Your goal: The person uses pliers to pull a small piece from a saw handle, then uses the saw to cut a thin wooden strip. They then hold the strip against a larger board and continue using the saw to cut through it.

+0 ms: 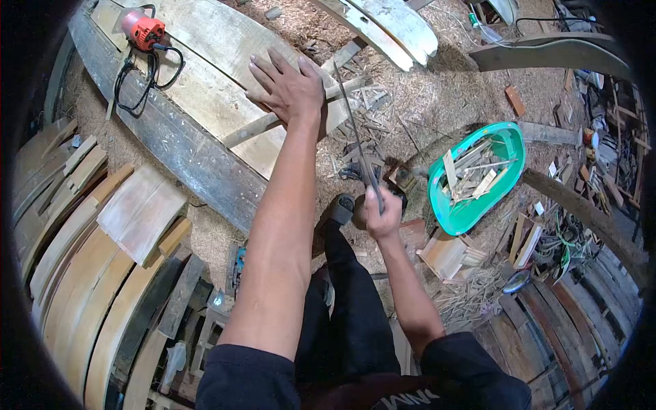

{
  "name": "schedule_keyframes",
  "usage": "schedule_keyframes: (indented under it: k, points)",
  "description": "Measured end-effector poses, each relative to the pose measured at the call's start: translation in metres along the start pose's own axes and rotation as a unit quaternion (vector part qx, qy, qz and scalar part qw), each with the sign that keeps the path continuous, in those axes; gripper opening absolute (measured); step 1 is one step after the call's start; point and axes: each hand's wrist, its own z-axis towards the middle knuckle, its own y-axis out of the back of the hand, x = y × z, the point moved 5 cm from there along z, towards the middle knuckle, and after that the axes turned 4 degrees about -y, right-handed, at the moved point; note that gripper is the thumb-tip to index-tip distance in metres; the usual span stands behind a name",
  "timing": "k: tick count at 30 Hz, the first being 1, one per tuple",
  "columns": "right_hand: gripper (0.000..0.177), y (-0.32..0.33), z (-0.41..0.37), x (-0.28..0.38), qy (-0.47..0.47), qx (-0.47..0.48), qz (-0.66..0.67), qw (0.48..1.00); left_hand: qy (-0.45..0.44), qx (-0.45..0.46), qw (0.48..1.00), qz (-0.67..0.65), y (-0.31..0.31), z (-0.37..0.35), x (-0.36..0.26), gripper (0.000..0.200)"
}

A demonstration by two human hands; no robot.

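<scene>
My right hand (384, 213) is wrapped around the handle of a handsaw (357, 137). Its long dark blade, seen nearly edge-on, points away from me and crosses a narrow wooden strip (253, 130) near the strip's right end. Spread flat, my left hand (290, 89) presses down on the strip and the pale boards (212, 48) beneath it. The strip lies slantwise across these boards, and its right end sticks out past them. Whether the saw teeth are in the wood cannot be made out.
An orange power tool (143, 31) with a black cord rests on the boards at upper left. To the right stands a green tub (516, 147) of wood offcuts. Curved planks (75, 294) are stacked at lower left. Shavings (424, 96) cover the ground.
</scene>
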Motion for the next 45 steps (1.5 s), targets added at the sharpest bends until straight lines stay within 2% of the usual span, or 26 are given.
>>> schedule_keyframes:
  k: [2, 5, 6, 9, 14, 18, 19, 20, 24, 27, 29, 31, 34, 36, 41, 43, 45]
  points:
    - [0.034, -0.006, 0.034, 0.027, 0.007, 0.003, -0.025, 1.000, -0.003, -0.014, 1.000, 0.000, -0.001, -0.001, -0.001, 0.069]
    - [0.033, -0.003, 0.033, 0.036, 0.016, -0.004, -0.028, 0.999, 0.010, -0.010, 1.000, 0.001, 0.001, 0.003, -0.002, 0.068]
    - [0.031, 0.002, 0.023, 0.027, 0.006, -0.002, 0.004, 1.000, 0.009, -0.013, 1.000, 0.016, 0.003, 0.003, -0.003, 0.067]
    - [0.031, 0.015, 0.004, 0.018, -0.013, 0.017, -0.012, 1.000, 0.010, -0.006, 1.000, 0.023, 0.007, 0.004, -0.005, 0.067]
    - [0.031, -0.001, 0.045, 0.032, 0.002, 0.016, -0.023, 1.000, 0.030, 0.030, 0.999, -0.002, 0.003, 0.004, -0.001, 0.069]
    - [0.033, 0.023, 0.004, 0.025, 0.015, 0.023, -0.013, 1.000, 0.019, -0.003, 1.000, 0.012, 0.005, 0.004, -0.004, 0.067]
    - [0.034, 0.026, 0.000, 0.024, -0.030, 0.033, -0.018, 0.999, 0.020, -0.005, 1.000, 0.015, 0.005, 0.006, -0.004, 0.067]
    - [0.033, 0.027, 0.001, 0.024, -0.030, 0.033, -0.036, 0.998, 0.018, -0.002, 1.000, 0.018, 0.006, 0.003, -0.004, 0.067]
    - [0.032, 0.000, 0.055, 0.036, -0.029, 0.024, -0.016, 0.999, 0.021, 0.005, 1.000, 0.018, 0.004, 0.004, -0.004, 0.068]
    - [0.031, 0.007, 0.029, 0.038, -0.026, 0.014, -0.035, 0.999, 0.022, 0.017, 0.999, 0.024, 0.005, 0.004, -0.003, 0.069]
    - [0.031, 0.019, -0.001, 0.012, -0.009, 0.033, -0.006, 0.999, 0.025, 0.020, 0.999, 0.015, 0.005, 0.006, -0.004, 0.069]
    - [0.030, 0.019, 0.003, 0.021, -0.042, 0.031, 0.008, 0.999, 0.029, 0.024, 0.999, 0.016, 0.005, 0.003, -0.003, 0.069]
    - [0.029, -0.006, 0.054, 0.032, -0.020, 0.032, -0.006, 0.999, 0.028, 0.020, 0.999, 0.021, 0.004, 0.001, -0.003, 0.069]
    - [0.029, -0.004, 0.055, 0.032, -0.003, 0.032, -0.014, 0.999, 0.026, 0.017, 0.999, 0.019, 0.004, 0.004, -0.003, 0.069]
    - [0.030, 0.022, -0.001, 0.005, -0.027, 0.031, 0.033, 0.999, 0.024, 0.011, 0.999, 0.019, 0.005, 0.008, -0.004, 0.068]
    - [0.034, 0.014, 0.019, 0.007, -0.026, 0.042, 0.034, 0.998, 0.019, 0.014, 0.999, 0.022, 0.005, 0.002, -0.004, 0.068]
    - [0.034, -0.003, 0.058, 0.041, -0.012, 0.041, 0.002, 0.999, 0.019, 0.010, 0.999, 0.024, 0.005, 0.003, -0.003, 0.068]
